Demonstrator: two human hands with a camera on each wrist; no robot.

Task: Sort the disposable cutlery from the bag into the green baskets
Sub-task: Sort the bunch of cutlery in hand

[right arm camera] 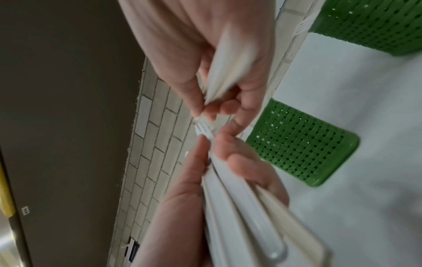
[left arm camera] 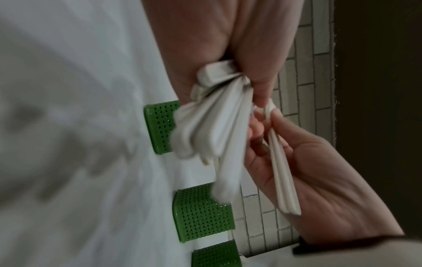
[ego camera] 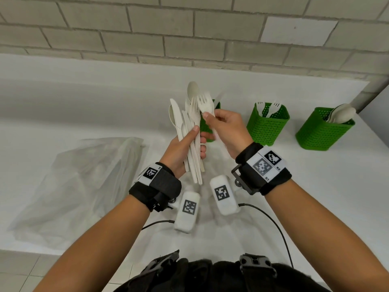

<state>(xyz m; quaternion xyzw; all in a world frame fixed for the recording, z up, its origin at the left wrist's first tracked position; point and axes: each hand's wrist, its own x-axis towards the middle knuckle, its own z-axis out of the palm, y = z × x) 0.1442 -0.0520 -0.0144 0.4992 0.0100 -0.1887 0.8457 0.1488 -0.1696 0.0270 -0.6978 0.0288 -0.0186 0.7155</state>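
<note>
Both hands meet above a white counter (ego camera: pixel 63 98): the left hand (ego camera: pixel 181 151) has thumb and fingers wrapped round a fanned bundle of white disposable cutlery (ego camera: pixel 190 123), spoons, knives and forks with heads pointing up, while the right hand (ego camera: pixel 226 131) pinches a single fork (ego camera: pixel 205 104) between thumb and fingertips, just beside the bundle's upper end. Directly behind the hands, partly hidden by them, stands a green basket (ego camera: pixel 207 127); its contents cannot be made out. Just right of the right hand, a second green basket (ego camera: pixel 267 125) holds forks with tines up, and farther right a third green basket (ego camera: pixel 324 133) holds spoons. Left of the left hand, a clear plastic bag (ego camera: pixel 84 182) lies flattened on the counter. Beyond the counter rises a pale brick wall (ego camera: pixel 189 30).
</note>
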